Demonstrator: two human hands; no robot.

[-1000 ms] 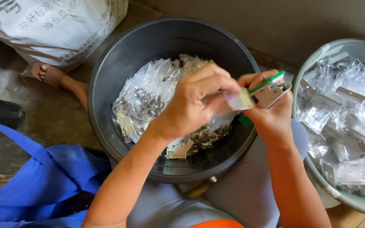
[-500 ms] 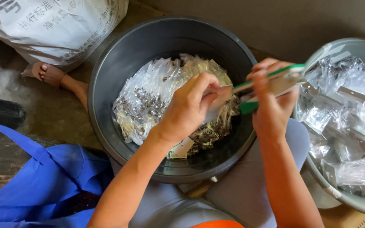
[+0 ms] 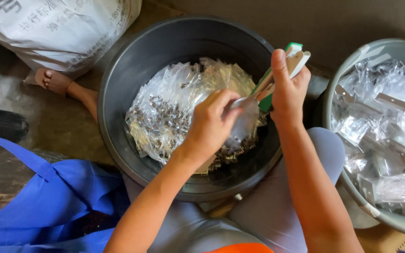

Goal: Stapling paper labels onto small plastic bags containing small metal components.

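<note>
My right hand [image 3: 288,91] grips a green and white stapler [image 3: 284,70], held upright over the right side of a dark grey tub [image 3: 132,70]. My left hand [image 3: 209,124] pinches a small clear plastic packet [image 3: 243,122] whose top sits at the stapler's jaws. The tub holds several clear packets [image 3: 174,107] with small dark metal parts inside.
A grey-green tub [image 3: 336,100] at the right is full of clear bags with metal pieces. A white printed sack [image 3: 57,28] lies at the top left. A bare foot [image 3: 55,80] rests beside the dark tub. Blue cloth [image 3: 38,201] covers the lower left.
My right hand turned the stapler from lying sideways to standing upright. My left hand dropped slightly and now holds a packet hanging from the stapler's jaws.
</note>
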